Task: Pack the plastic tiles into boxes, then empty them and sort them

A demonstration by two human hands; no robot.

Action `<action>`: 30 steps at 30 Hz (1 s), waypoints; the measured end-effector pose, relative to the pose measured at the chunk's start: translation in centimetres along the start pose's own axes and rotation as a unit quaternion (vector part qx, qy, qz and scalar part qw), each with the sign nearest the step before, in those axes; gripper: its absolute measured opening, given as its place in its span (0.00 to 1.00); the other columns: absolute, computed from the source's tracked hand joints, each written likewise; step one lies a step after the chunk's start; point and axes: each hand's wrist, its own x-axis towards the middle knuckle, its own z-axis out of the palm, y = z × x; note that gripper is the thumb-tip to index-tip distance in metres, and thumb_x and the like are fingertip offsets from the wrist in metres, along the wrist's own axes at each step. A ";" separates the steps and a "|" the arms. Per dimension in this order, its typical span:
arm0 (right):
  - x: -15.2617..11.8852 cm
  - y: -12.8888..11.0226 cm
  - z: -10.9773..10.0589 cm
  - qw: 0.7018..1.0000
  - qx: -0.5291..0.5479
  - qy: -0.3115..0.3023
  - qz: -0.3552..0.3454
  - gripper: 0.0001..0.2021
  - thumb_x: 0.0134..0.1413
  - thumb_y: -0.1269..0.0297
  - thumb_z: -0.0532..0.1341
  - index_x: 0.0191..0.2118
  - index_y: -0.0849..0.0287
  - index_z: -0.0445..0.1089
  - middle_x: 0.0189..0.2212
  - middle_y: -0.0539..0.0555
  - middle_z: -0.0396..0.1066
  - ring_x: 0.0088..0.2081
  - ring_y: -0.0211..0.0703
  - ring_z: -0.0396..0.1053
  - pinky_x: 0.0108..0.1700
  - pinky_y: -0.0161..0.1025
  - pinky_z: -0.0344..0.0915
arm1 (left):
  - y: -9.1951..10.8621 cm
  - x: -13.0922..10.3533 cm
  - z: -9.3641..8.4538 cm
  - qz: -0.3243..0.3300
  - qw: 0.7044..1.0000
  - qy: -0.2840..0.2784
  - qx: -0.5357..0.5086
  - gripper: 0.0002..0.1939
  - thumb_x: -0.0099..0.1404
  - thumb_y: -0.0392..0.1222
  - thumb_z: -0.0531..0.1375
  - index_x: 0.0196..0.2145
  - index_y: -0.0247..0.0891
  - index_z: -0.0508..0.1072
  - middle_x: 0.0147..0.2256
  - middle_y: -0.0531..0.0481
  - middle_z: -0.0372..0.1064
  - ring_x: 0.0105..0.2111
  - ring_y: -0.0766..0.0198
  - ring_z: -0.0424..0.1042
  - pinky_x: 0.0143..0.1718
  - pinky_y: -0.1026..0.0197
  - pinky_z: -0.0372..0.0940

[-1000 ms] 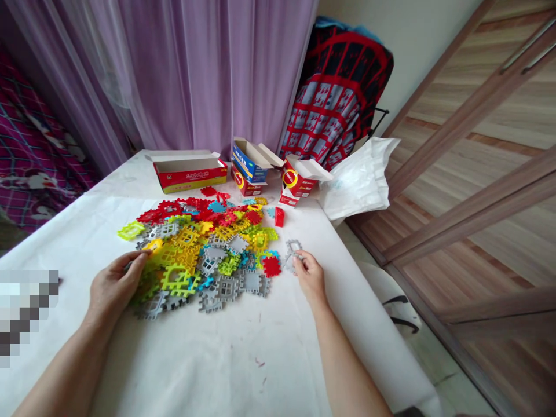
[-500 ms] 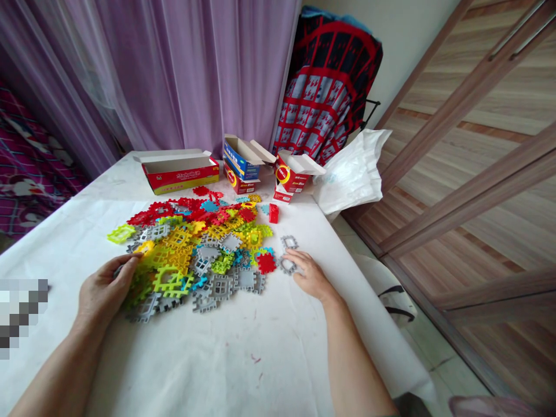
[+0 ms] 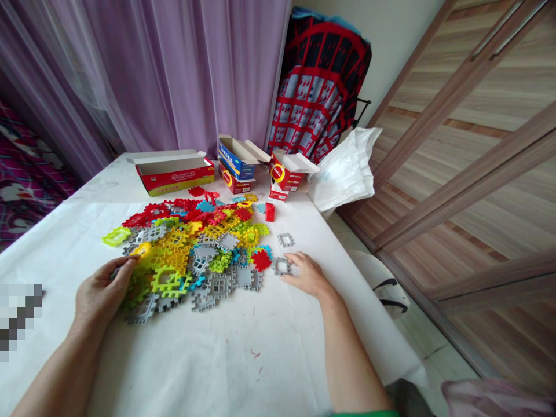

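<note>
My left hand [image 3: 104, 284] is at the left edge of a heap of plastic interlocking building pieces [image 3: 178, 238] in red, yellow, green, blue and grey. Its thumb and fingers are pinched together beside a yellow piece [image 3: 141, 250]; a bit of something dark shows inside the grasp, mostly hidden. To the right of the heap, my right hand [image 3: 309, 277] has its thumb and fingers on opposite edges of a grey square frame piece [image 3: 281, 266] on the table. Just beyond lies a second grey frame piece [image 3: 285, 240]. A red piece [image 3: 262, 260] rests at the heap's right edge.
A long red and yellow open box [image 3: 176, 180], a blue box [image 3: 237, 161] stacked on a red one, and another red box [image 3: 286, 175] stand at the back. A small red block [image 3: 270, 212] is nearby. A white bag [image 3: 345, 171] hangs over the right table edge.
My right hand's fingers have moved from over the grey frame piece to its edges, with the thumb spread lower. The piece looks slightly turned. My left hand stays by the heap.
</note>
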 end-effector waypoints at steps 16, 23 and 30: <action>3.8 -0.4 1.4 0.939 -0.087 0.265 0.201 0.20 0.47 0.46 0.65 0.39 0.58 0.74 0.37 0.59 0.74 0.38 0.49 0.71 0.38 0.40 0.64 | -0.2 0.3 -0.1 -0.005 1.000 -0.015 -0.001 0.27 0.50 0.62 0.53 0.41 0.44 0.76 0.34 0.49 0.75 0.37 0.53 0.73 0.34 0.56 0.63; 5.1 -1.5 2.4 0.931 -0.138 0.253 0.222 0.23 0.48 0.45 0.65 0.39 0.61 0.75 0.36 0.64 0.74 0.39 0.53 0.71 0.41 0.43 0.63 | 0.4 0.0 -0.2 -0.015 1.000 -0.011 -0.010 0.25 0.49 0.62 0.54 0.38 0.46 0.77 0.33 0.50 0.75 0.37 0.52 0.73 0.35 0.56 0.64; 5.2 -2.5 1.7 0.931 -0.153 0.190 0.270 0.24 0.50 0.45 0.64 0.44 0.60 0.73 0.41 0.62 0.74 0.45 0.52 0.69 0.46 0.42 0.59 | 0.7 0.0 -0.3 -0.025 1.000 -0.015 0.011 0.25 0.50 0.58 0.54 0.41 0.44 0.77 0.33 0.51 0.75 0.35 0.58 0.71 0.33 0.61 0.61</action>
